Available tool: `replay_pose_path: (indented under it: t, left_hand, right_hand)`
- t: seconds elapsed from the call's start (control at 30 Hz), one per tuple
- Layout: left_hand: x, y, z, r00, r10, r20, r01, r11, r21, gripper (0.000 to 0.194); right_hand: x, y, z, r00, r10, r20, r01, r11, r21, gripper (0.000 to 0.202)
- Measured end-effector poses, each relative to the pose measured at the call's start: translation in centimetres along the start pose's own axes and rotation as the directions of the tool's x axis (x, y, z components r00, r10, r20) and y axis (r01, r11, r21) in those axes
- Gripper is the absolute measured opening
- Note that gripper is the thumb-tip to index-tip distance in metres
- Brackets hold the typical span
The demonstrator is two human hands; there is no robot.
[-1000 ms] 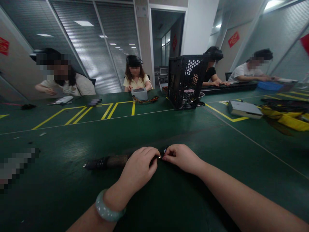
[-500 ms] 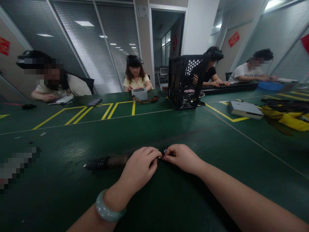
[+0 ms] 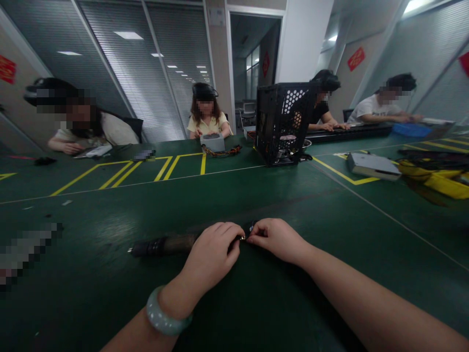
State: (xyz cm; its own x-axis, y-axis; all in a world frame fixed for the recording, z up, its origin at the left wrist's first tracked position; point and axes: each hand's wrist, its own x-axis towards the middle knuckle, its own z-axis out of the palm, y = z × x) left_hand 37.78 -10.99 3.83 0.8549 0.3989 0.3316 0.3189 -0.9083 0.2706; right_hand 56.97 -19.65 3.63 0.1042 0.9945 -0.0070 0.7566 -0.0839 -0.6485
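Note:
A dark electric screwdriver [image 3: 161, 246] lies across the green table [image 3: 146, 298], its metal tip pointing left. My left hand [image 3: 216, 252] is closed around its right part, and the palm hides that section. A small gold-coloured piece [image 3: 243, 238] shows at the left fingertips. Just to the right, my right hand [image 3: 274, 239] is closed in a pinch. Next to those fingers sits a small black part [image 3: 250, 228] with a white mark. What the right fingers pinch is too small and covered to name.
A black computer case [image 3: 282, 124] stands beyond my hands. Behind it, a power supply [image 3: 213, 143] with cables sits before a co-worker [image 3: 208, 120]. On the right are a grey flat box [image 3: 373, 166] and a yellow bag [image 3: 439, 181]. A blurred-out object [image 3: 29, 254] lies at left.
Almost nothing differs. Both hands keep their places, and the gold-coloured piece at the left fingertips shows slightly brighter.

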Motion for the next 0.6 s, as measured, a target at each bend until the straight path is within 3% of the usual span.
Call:
replay_pose_path:
  t: [0.6]
  left_hand:
    - [-0.1,0.66,-0.39,1.0,0.003,0.005,-0.003,0.999,0.033,0.02]
  right_hand:
    - [-0.06,0.6,0.26,0.999,-0.045,-0.025,0.045,0.999,0.003,0.019]
